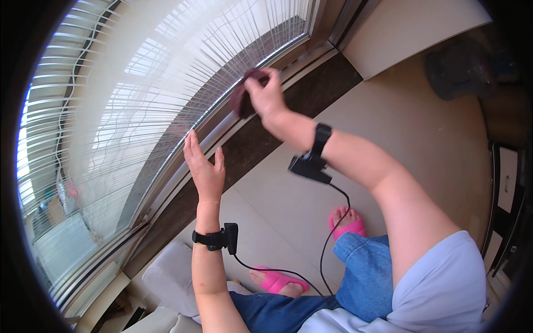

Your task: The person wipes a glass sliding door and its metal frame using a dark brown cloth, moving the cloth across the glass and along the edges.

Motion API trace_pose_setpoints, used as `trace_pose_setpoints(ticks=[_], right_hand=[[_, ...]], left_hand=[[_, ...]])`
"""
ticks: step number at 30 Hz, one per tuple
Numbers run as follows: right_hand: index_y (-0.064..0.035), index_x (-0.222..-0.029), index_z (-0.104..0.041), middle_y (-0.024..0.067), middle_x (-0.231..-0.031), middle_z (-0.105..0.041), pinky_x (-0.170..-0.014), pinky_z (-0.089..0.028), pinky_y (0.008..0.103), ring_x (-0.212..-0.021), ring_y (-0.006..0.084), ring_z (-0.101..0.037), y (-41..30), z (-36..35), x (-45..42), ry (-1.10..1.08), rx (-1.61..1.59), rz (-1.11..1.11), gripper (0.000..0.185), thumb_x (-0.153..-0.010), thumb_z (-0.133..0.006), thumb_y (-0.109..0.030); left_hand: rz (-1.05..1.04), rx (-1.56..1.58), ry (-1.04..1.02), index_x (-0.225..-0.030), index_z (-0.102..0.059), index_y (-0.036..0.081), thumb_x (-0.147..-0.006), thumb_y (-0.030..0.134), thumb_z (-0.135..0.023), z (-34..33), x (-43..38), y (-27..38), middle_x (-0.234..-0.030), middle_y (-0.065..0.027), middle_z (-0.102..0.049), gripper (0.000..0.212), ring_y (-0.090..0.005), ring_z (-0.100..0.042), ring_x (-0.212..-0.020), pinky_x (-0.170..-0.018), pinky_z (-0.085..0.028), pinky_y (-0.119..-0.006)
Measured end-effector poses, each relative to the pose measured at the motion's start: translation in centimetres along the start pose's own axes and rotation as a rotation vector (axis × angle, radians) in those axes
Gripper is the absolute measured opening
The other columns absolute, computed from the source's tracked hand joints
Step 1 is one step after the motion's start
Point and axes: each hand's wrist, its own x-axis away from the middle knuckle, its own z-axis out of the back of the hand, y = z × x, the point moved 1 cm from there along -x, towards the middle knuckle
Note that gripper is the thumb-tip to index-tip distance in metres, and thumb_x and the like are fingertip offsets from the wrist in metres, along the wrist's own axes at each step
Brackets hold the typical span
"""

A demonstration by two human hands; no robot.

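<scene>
My right hand [266, 93] grips a dark maroon cloth [242, 96], slightly blurred, against the lower part of a glass sliding door [166, 83]. The cloth overlaps the bottom rail [216, 120] of the door frame. Lower and to the left, my left hand [205, 164] is raised with its fingers up and thumb apart, holding nothing. Its fingertips are at the glass near the bottom rail; whether they touch it I cannot tell. Thin pale streaks, perhaps slats or reflections, run across the pane.
A dark threshold strip [304, 98] borders the tiled floor [270, 212]. At lower left stands a grey upholstered seat [173, 274]. A white panel [408, 33] stands at upper right, and a dark cabinet with light drawer fronts [507, 179] at far right. Black cables [322, 258] run from both wrist straps.
</scene>
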Motion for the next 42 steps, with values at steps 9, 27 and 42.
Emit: trace_pose_setpoints(ticks=[9, 27, 42], right_hand=[[-0.0012, -0.126, -0.041, 0.0167, -0.120, -0.052, -0.098, -0.043, 0.0365, -0.110, 0.0264, -0.054, -3.0, 6.9, -10.3, 0.264, 0.071, 0.336, 0.060, -0.079, -0.075, -0.014], [0.0070, -0.139, -0.028, 0.0239, -0.131, -0.039, -0.107, -0.035, 0.0390, -0.123, 0.0330, -0.042, 5.1, -14.7, 15.5, -0.666, 0.155, 0.201, 0.071, -0.086, -0.068, -0.019], [0.0034, -0.144, -0.028, 0.0191, -0.146, -0.035, -0.107, -0.036, 0.0436, -0.135, 0.0314, -0.035, 4.4, -19.1, 16.2, -0.669, 0.479, -0.293, 0.069, -0.095, -0.058, -0.035]], left_hand=[[-0.018, -0.024, -0.105, -0.146, -0.032, -0.003, -0.078, 0.021, -0.075, -1.8, 0.3, -1.6, -0.151, -0.0321, -0.021, 0.084, -0.0483, -0.016, -0.143, -0.117, -0.023, -0.048], [0.705, 1.765, -0.117, -0.139, -0.039, 0.008, -0.102, 0.050, -0.038, 7.1, 0.8, -9.6, -0.133, -0.0135, -0.052, 0.056, -0.0298, -0.057, -0.115, -0.097, -0.049, -0.049], [1.069, 1.153, 0.890, -0.125, -0.042, -0.006, -0.086, 0.015, -0.063, 9.6, 5.5, -25.2, -0.115, -0.0162, -0.057, 0.050, -0.0201, -0.059, -0.097, -0.085, -0.050, -0.031]])
